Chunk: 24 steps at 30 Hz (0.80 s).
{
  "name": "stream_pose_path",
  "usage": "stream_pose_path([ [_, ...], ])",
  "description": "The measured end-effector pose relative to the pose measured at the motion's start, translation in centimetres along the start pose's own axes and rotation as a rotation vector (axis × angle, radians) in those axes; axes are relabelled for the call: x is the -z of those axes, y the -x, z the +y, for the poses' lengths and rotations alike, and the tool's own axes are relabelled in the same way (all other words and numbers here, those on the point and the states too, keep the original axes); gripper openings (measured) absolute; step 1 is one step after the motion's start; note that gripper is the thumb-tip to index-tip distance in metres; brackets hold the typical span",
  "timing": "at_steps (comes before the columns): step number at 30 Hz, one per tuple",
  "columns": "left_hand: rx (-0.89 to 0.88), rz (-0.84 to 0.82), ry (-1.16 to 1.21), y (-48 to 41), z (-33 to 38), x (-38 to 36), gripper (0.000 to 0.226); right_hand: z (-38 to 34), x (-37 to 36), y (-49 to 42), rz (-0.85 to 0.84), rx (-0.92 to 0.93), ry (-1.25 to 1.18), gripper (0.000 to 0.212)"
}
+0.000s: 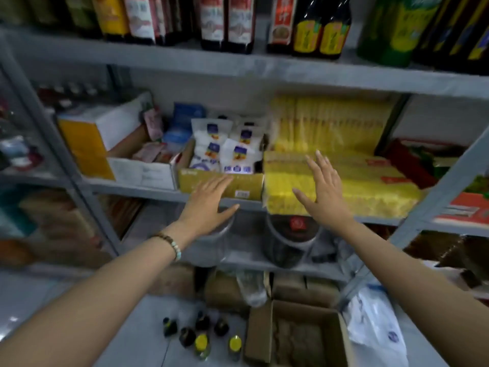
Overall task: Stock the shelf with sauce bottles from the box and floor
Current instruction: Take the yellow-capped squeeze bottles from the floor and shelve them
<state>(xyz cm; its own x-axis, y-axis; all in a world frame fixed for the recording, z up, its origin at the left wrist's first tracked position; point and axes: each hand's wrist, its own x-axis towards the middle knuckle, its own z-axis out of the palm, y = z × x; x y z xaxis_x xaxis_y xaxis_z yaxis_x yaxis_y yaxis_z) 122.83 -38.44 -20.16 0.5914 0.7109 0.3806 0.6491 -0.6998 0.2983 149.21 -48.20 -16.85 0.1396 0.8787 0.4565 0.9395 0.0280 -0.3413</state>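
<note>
The shelf (238, 65) is finished in matt grey painted metal. The bottles (308, 11) are seen dark and glossy (glass or plastic cannot be told), with paper-like labels (329, 35). The packs (344, 193) are wrapped in shiny yellow film. The box (258, 336) is made of matt brown cardboard, the bag (375, 329) of thin crinkled plastic.

Blue band on the front white bag (237, 161) in the yellow carton (251, 182) reads 绵白糖. Up top, the red-labelled bottle (281, 19) shows large Chinese characters, too blurred to make out. Every other label is smeared and illegible.
</note>
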Motion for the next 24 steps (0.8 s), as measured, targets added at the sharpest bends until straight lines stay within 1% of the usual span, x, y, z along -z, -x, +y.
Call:
stream_pose_path([
  [4,0.140,-0.085,0.012,5.6,-4.3,-3.4,0.068,-1.8,-7.1,2.8,-0.155,0.003,-0.048,0.073],
  [7,0.228,-0.183,0.029,9.5,-7.0,-7.0,0.069,-2.3,-12.7,5.3,-0.258,0.000,-0.090,0.074],
  [12,0.418,-0.303,0.091,16.1,-10.7,-13.9,0.071,-1.8,-23.0,10.1,-0.466,-0.059,-0.252,0.075],
  [14,0.504,-0.330,0.134,18.7,-12.1,-17.1,0.070,-0.8,-27.4,12.9,-0.541,-0.123,-0.301,0.074],
  [18,0.729,-0.416,0.191,24.3,-14.8,-24.2,0.070,2.2,-36.0,19.2,-0.708,-0.226,-0.346,0.085],
  [21,0.817,-0.455,0.189,27.9,-16.3,-30.1,0.068,4.7,-41.8,23.8,-0.767,-0.333,-0.356,0.086],
  [24,0.927,-0.472,0.246,31.0,-17.9,-36.3,0.073,7.0,-47.1,28.0,-0.784,-0.536,-0.429,0.090],
])
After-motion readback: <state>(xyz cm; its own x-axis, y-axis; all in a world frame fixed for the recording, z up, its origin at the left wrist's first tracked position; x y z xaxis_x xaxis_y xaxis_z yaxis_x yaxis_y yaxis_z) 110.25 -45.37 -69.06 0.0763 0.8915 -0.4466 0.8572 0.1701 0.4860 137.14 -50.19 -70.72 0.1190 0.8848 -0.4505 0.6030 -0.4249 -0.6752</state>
